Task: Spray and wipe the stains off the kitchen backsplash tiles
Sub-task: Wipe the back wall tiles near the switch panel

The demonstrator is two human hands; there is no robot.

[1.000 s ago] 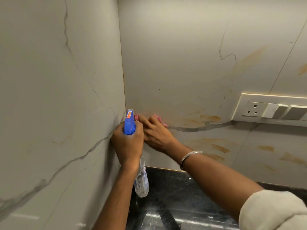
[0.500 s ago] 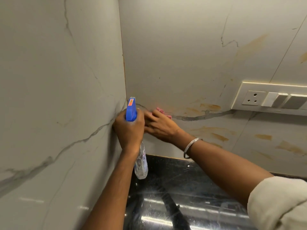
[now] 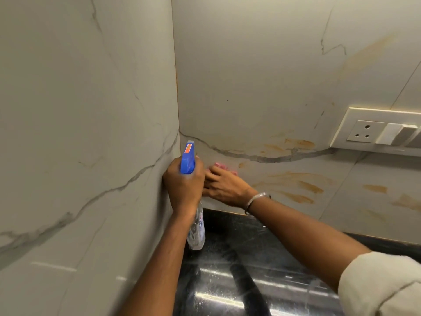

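Observation:
My left hand (image 3: pixel 183 185) grips a clear spray bottle (image 3: pixel 197 229) with a blue trigger head (image 3: pixel 188 159), held upright in the wall corner. Just to its right, my right hand (image 3: pixel 224 184) presses a pink cloth (image 3: pixel 222 167) flat against the pale marble-look backsplash tile (image 3: pixel 262 87); only the cloth's top edge shows above the fingers. Orange-brown stains (image 3: pixel 296 183) streak the tile to the right of the cloth, with more (image 3: pixel 296 144) above the grey vein.
A white socket and switch panel (image 3: pixel 378 133) sits on the back wall at the right. More stains (image 3: pixel 405 201) lie below it. A glossy black countertop (image 3: pixel 239 281) runs beneath. The left side wall (image 3: pixel 79 133) stands close beside my left hand.
Both hands sit a little lower on the wall than half a second ago, after rising before that. The cloth stays pressed near the corner, and the bottle stays in my left hand.

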